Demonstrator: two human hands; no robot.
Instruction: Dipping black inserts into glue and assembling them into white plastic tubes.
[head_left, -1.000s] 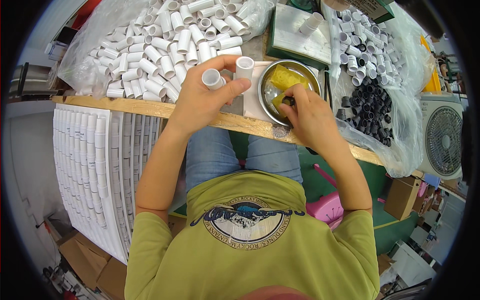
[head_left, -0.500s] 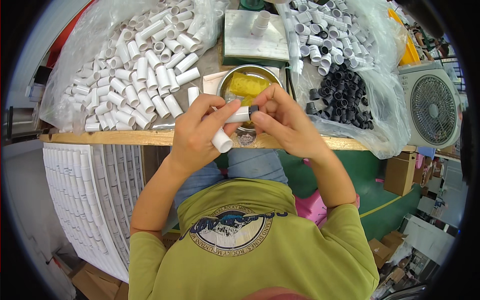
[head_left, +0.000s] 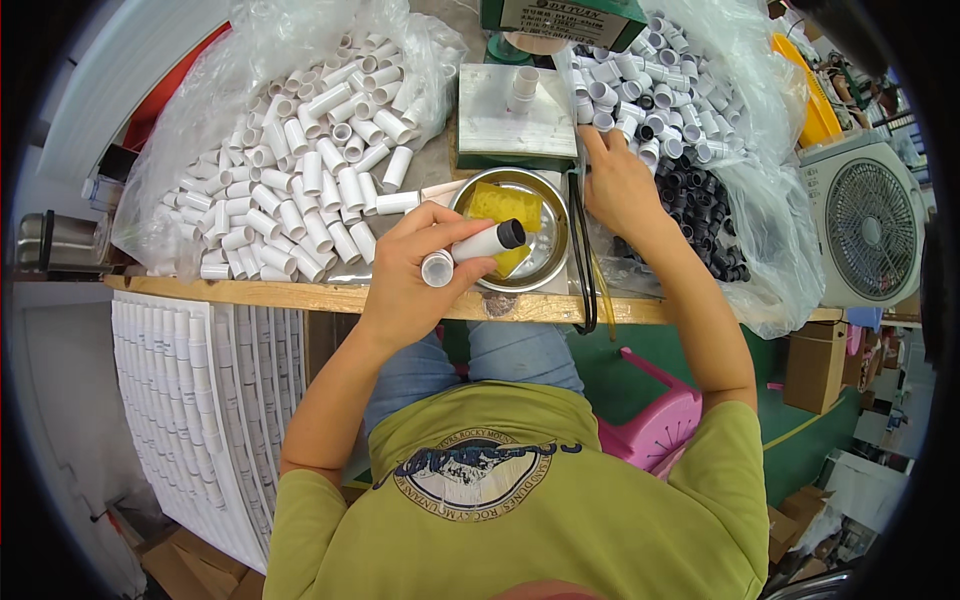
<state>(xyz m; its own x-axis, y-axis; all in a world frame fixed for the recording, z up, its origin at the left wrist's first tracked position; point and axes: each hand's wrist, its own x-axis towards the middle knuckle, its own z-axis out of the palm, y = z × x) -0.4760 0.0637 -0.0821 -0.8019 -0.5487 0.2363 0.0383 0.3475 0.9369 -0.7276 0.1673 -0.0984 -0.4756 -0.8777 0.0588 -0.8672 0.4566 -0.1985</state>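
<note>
In my left hand, closed around them, are two short white plastic pipes. One pipe has a black ring fitted on its upper right end; the other pipe shows its open mouth. My right hand reaches forward with fingers stretched to the near left edge of a heap of white and grey pipe fittings. Its fingertips are at the fittings, and nothing shows held in it. Close to its right side lie many black rings. A metal bowl with a yellow sponge sits behind my left hand.
White pipes are heaped on plastic sheeting at the left. A green machine with a metal plate stands at the back, a white fitting upright on it. Black cables hang over the wooden edge. A fan stands right.
My right hand has left the black-ringed pipe and moved forward and right to the fittings. My left hand keeps both pipes, with the ringed one now angled up.
</note>
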